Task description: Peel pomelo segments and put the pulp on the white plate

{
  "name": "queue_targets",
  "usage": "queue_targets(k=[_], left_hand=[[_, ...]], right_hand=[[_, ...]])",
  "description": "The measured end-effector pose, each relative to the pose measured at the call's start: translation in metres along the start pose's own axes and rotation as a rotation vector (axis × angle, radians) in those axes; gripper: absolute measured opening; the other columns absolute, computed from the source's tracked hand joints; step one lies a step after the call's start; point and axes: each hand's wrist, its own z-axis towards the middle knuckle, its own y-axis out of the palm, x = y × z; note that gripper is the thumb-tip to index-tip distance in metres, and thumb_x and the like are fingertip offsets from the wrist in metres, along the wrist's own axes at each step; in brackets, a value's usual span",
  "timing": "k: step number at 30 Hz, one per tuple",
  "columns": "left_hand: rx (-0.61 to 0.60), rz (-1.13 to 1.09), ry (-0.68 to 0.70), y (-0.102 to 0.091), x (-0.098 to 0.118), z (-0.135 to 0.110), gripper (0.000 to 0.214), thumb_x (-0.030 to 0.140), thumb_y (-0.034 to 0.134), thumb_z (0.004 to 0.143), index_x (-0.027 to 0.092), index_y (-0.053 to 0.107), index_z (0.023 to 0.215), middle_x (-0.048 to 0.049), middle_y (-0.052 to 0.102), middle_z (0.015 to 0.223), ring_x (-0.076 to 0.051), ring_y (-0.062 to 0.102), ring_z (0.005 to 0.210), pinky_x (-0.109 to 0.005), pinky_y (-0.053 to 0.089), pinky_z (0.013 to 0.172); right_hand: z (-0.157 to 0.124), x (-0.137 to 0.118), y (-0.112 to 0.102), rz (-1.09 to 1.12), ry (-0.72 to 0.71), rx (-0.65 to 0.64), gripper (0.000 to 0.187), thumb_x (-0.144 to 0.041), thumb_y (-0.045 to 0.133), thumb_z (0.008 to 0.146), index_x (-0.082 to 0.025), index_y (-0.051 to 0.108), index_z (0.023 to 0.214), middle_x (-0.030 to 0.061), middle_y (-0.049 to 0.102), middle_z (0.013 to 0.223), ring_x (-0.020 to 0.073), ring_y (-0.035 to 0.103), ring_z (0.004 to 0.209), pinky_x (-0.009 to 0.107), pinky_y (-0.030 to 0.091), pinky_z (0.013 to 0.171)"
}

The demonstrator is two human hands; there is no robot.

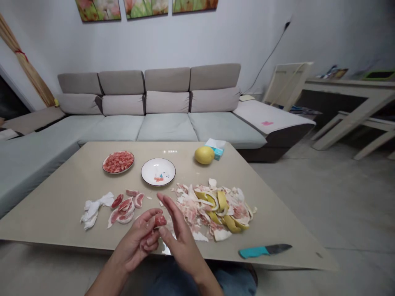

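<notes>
A small red piece of pomelo flesh (160, 220) is pinched between the thumb and fingers of my left hand (134, 242), over the table's near edge. Close beside it, my right hand (182, 242) has its fingers stretched out, the thumb tip by the piece; whether it touches is unclear. Left of my hands lie several unpeeled pomelo segments (125, 210) with pale skins. To the right spreads a heap of yellow rind and torn membranes (222, 207). Behind the segments, a plate (118, 171) is heaped with red pomelo flesh. A white plate (154, 167) with a printed design stands beyond my hands.
A knife (265, 250) with a turquoise handle lies near the table's front right edge. One whole yellow pomelo (204, 155) rests by a tissue pack (218, 152) at the back. Crumpled tissue (92, 211) lies left. A long sofa (168, 127) stands behind the table.
</notes>
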Motion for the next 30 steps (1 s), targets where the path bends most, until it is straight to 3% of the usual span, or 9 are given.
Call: queue_targets(k=[4, 6, 9, 11, 15, 18, 24, 28, 30], left_hand=[[0.028, 0.012, 0.033, 0.0, 0.004, -0.002, 0.037, 0.031, 0.08, 0.073, 0.017, 0.061, 0.102, 0.0015, 0.059, 0.08, 0.002, 0.031, 0.042, -0.01, 0.016, 0.037], [0.039, 0.05, 0.047, 0.0, 0.005, -0.001, 0.035, 0.03, 0.078, 0.075, 0.017, 0.061, 0.103, 0.002, 0.059, 0.079, 0.003, 0.025, 0.041, -0.011, 0.013, 0.036], [0.068, 0.145, 0.091, -0.001, 0.004, -0.001, 0.037, 0.032, 0.077, 0.076, 0.018, 0.06, 0.105, 0.0038, 0.057, 0.071, 0.002, 0.021, 0.04, -0.012, 0.01, 0.035], [0.099, 0.226, 0.134, -0.001, 0.002, 0.0, 0.04, 0.035, 0.077, 0.076, 0.018, 0.059, 0.108, 0.0043, 0.056, 0.068, 0.001, 0.023, 0.039, -0.012, 0.012, 0.036], [0.184, 0.399, 0.231, -0.002, 0.0, 0.002, 0.046, 0.036, 0.079, 0.072, 0.019, 0.061, 0.111, 0.0, 0.062, 0.079, 0.0, 0.031, 0.043, -0.013, 0.021, 0.04], [0.225, 0.534, 0.28, -0.006, -0.001, 0.002, 0.047, 0.035, 0.081, 0.069, 0.019, 0.065, 0.11, -0.0027, 0.063, 0.087, -0.002, 0.039, 0.05, -0.014, 0.026, 0.043], [0.159, 0.641, 0.238, -0.005, 0.002, -0.003, 0.05, 0.043, 0.074, 0.073, 0.022, 0.065, 0.118, 0.0039, 0.054, 0.06, -0.007, 0.039, 0.044, -0.017, 0.028, 0.042], [0.22, 0.743, 0.337, -0.001, 0.008, -0.003, 0.044, 0.039, 0.076, 0.072, 0.022, 0.067, 0.112, -0.0049, 0.068, 0.092, -0.016, 0.061, 0.07, -0.023, 0.046, 0.061], [0.192, 0.782, 0.373, 0.0, 0.011, -0.003, 0.031, 0.036, 0.076, 0.073, 0.021, 0.07, 0.1, -0.005, 0.069, 0.094, -0.019, 0.063, 0.082, -0.025, 0.048, 0.072]], right_hand=[[0.009, 0.015, -0.02, -0.172, 0.11, 0.328, 0.048, -0.042, 0.055, 0.091, -0.022, 0.051, 0.134, 0.0097, 0.07, 0.107, 0.026, 0.064, 0.106, 0.044, 0.046, 0.098], [0.013, 0.023, -0.036, -0.375, 0.179, 0.393, 0.039, -0.037, 0.051, 0.091, -0.019, 0.06, 0.125, 0.0086, 0.072, 0.089, 0.0258, 0.068, 0.088, 0.045, 0.05, 0.09], [0.014, 0.027, -0.054, -0.61, 0.13, 0.246, 0.05, -0.028, 0.064, 0.079, -0.022, 0.059, 0.129, 0.0111, 0.066, 0.119, 0.0305, 0.058, 0.114, 0.049, 0.04, 0.102], [0.011, 0.022, -0.056, -0.575, 0.142, 0.18, 0.054, -0.029, 0.067, 0.078, -0.024, 0.057, 0.13, 0.0103, 0.061, 0.129, 0.03, 0.054, 0.121, 0.047, 0.039, 0.104], [0.006, 0.0, -0.037, -0.229, 0.287, 0.025, 0.031, -0.042, 0.059, 0.088, -0.021, 0.068, 0.109, 0.0073, 0.073, 0.096, 0.0209, 0.068, 0.08, 0.035, 0.054, 0.077], [0.005, -0.009, -0.022, -0.113, 0.306, 0.062, 0.028, -0.041, 0.066, 0.083, -0.019, 0.071, 0.099, 0.0059, 0.073, 0.086, 0.0181, 0.066, 0.07, 0.029, 0.053, 0.066], [0.003, -0.006, -0.014, -0.193, 0.18, 0.146, 0.018, -0.025, 0.068, 0.081, -0.021, 0.072, 0.098, 0.005, 0.074, 0.09, 0.0181, 0.068, 0.079, 0.027, 0.054, 0.071], [0.001, -0.008, -0.011, -0.272, 0.073, 0.138, 0.014, -0.02, 0.066, 0.081, -0.02, 0.07, 0.094, 0.0034, 0.072, 0.086, 0.0153, 0.067, 0.074, 0.024, 0.054, 0.067], [0.0, -0.01, -0.01, -0.307, 0.04, 0.112, 0.018, -0.016, 0.065, 0.08, -0.02, 0.07, 0.097, 0.003, 0.071, 0.087, 0.0139, 0.066, 0.072, 0.022, 0.054, 0.064]])
